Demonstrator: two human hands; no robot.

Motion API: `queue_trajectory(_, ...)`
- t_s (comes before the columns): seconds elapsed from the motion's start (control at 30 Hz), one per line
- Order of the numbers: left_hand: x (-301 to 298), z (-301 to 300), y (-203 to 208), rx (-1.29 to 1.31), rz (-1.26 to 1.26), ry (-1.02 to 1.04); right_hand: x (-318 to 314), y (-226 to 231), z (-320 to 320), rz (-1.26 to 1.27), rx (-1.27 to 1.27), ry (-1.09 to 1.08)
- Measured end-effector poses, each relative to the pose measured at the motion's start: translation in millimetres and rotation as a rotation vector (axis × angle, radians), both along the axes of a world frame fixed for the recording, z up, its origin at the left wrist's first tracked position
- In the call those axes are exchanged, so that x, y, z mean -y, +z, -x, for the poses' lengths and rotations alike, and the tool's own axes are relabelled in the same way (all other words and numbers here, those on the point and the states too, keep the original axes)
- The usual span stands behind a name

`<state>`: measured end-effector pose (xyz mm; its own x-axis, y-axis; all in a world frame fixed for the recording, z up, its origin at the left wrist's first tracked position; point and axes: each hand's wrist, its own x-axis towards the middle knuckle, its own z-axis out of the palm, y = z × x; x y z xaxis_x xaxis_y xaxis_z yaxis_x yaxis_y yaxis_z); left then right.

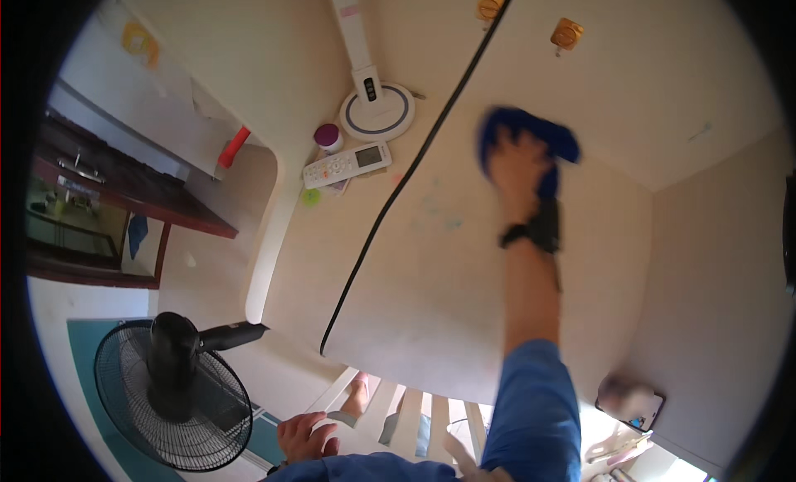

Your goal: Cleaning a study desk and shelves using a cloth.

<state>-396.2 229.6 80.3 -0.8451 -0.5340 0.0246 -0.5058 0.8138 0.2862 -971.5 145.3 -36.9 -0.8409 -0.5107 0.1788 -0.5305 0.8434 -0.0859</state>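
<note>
My right hand [518,165] presses a dark blue cloth [560,139] against the cream tabletop [448,291], near its far right part. The arm is stretched out, with a dark watch on the wrist, and the hand and cloth are blurred by motion. Faint bluish smudges mark the surface to the left of the cloth. Down at the lower edge, my left hand [307,436] has its fingers apart and slightly bent, with nothing visible in them. It is close to white slats [381,411].
A black cable [385,208] crosses the tabletop. At the far left stand a white lamp [377,117], a purple-lidded jar [328,137] and a white remote control [348,164]. A black fan [174,391] stands at lower left. A wall rises on the right.
</note>
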Motion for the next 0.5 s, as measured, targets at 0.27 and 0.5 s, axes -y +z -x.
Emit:
queue_trajectory(0.27, -1, 2, -8, 0.08, 0.134, 0.006, 35, 6, -5, 0.222, -0.008, 0.301)
queue_trajectory(0.5, 3, 8, -10, 0.07, 0.147, -0.075, -210, 1, 123, 0.004, -0.077, -0.512)
